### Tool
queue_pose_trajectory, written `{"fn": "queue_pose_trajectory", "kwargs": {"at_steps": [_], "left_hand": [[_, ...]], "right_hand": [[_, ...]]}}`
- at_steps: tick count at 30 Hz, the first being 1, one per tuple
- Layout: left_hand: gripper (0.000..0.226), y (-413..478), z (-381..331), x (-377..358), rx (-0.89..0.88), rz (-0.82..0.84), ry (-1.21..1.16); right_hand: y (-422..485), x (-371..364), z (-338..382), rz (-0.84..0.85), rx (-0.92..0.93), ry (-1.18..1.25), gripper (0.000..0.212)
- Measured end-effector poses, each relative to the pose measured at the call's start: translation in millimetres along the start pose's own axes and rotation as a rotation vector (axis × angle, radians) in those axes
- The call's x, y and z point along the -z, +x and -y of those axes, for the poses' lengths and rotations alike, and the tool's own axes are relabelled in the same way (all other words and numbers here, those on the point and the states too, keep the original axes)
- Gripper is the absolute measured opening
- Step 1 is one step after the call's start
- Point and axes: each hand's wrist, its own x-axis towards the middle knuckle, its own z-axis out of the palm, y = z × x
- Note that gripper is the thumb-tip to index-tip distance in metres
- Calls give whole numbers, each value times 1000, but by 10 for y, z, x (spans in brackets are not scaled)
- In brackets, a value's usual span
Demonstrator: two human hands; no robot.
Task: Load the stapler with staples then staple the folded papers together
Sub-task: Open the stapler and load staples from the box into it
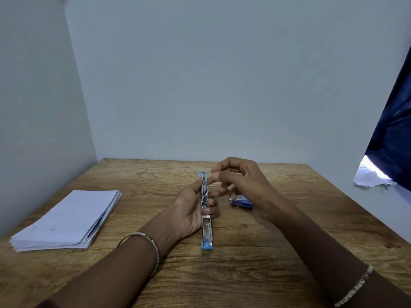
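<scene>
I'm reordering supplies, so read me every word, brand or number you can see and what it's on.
No text is readable.
The staple box: any print is too blurred.
The paper stack: two faint marks, too small to read.
The stapler: no lettering shows.

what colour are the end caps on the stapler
Light blue caps on a silver stapler; the head view shows them.

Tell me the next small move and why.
Probably lower the right hand to the stapler and seat staples in its channel: the left hand grips it swung open, the right is pinched just beside it. Whether it holds staples is unclear.
</scene>
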Motion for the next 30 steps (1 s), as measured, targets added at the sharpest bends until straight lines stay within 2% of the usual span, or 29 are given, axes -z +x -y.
{"fn": "queue_pose_trajectory", "kwargs": {"at_steps": [2,4,9,13,18,24,30], "left_hand": [[47,6,-19,11,-30,0,-6],[56,9,-31,21,-46,11,-2],[54,-15,-23,-14,-76,26,40],[51,-47,28,-63,-69,74,84],[45,-92,33,-91,-55,85,87],[46,-101,30,-86,-22,53,60],[40,-70,-43,-40,-67,15,50]], "right_hand": [[-25,-13,8,150,53,-64,13],[-39,-41,-7,186,116,-168,15],[-17,-101,-54,-4,286,-363,9],[-36,-154,-101,-154,286,-313,6],[-35,-201,-139,-275,296,-431,9],[-4,-161,-160,-226,251,-490,17],[-19,-127,-79,-259,248,-424,21]]}}
